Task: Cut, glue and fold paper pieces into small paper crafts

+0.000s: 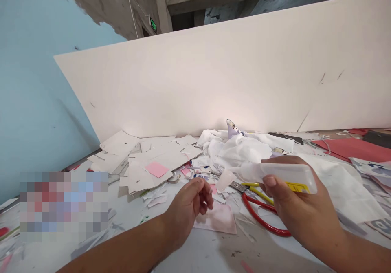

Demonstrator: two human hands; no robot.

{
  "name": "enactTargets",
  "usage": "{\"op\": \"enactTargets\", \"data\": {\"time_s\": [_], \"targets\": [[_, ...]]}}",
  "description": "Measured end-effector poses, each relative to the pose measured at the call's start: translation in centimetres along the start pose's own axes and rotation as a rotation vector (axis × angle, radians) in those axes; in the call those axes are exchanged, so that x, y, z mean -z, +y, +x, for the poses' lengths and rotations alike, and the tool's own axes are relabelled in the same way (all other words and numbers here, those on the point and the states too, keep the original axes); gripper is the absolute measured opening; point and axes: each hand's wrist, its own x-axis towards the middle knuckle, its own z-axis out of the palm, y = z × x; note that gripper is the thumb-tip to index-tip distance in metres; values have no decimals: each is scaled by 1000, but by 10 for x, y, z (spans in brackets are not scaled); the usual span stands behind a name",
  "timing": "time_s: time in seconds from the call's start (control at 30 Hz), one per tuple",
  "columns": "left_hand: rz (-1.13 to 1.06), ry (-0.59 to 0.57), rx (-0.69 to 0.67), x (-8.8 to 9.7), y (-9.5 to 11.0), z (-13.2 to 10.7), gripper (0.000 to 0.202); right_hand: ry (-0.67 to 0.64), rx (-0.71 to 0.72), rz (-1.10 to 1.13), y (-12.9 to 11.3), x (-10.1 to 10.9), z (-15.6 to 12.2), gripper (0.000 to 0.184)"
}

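Over a paper-strewn worktop [195,254], the right hand [293,193] wraps its fingers around a translucent squeeze bottle [275,173], nozzle left and clear, while the empty left hand [187,208] curls its fingers loosely above a pink-stained paper scrap [218,220].

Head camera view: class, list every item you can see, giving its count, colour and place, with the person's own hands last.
White board: 1, white, leaning behind the scraps.
Wall: 1, pale blue, far left.
Exit sign: 1, green, high on the concrete wall.
Card offcuts: many, white, heaped left of centre.
Sticky note: 1, pink, on the card offcuts.
Cloth heap: 1, white, centre back.
Red sheets: several, red, far right.
Paper sheet: 1, pale pink, below the left hand.
Shears: 1, red and yellow handles, right of centre.
Plastic glue bottle: 1, translucent, yellow label, in the right hand.
Left hand: 1, empty, fingers loosely curled, centre.
Right hand: 1, gripping the bottle, right.
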Motion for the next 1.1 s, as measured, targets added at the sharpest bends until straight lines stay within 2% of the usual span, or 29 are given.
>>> {"op": "enactTargets", "data": {"time_s": [0.07,0.2,0.27,0.4,0.57,0.87,1.1], "targets": [[-72,-37,13,-1,0,1,28,-52,9,34,0,-4,-3,15],[-204,-187,156,-5,3,-1,37,-197,-40,76,9,-14,-10,18],[-175,-174,196,-6,3,-2,36,-240,-82,94,14,-18,-11,19],[-67,-66,266,-4,2,1,34,-312,-125,120,20,-20,-10,16],[57,-102,257,-2,0,4,29,-320,-99,50,21,-21,-11,14],[175,-59,273,-5,-3,4,15,-405,-80,83,16,-21,-17,16],[224,-99,201,-9,-6,0,20,-412,-93,119,14,-21,-14,20]]}}
